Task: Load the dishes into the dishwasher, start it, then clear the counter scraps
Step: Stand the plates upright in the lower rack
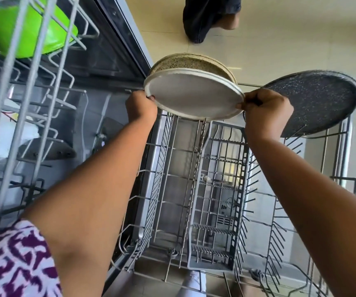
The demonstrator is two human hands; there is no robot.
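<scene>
I hold a white plate (194, 94) by its edges over the far end of the pulled-out lower rack (297, 211). My left hand (141, 107) pinches its left rim and my right hand (266, 110) grips its right rim. Right behind it stands a speckled beige plate (191, 62). A dark speckled plate (318, 101) leans upright in the rack to the right. A grey cutlery basket (217, 221) sits in the rack's middle. A green bowl (23, 28) lies in the upper rack (35, 86) at top left.
The dishwasher's open tub (100, 116) lies to the left under the upper rack. Another person's foot and dark trouser leg (211, 18) stand on the tiled floor beyond the rack. Tine rows run along the rack's right side.
</scene>
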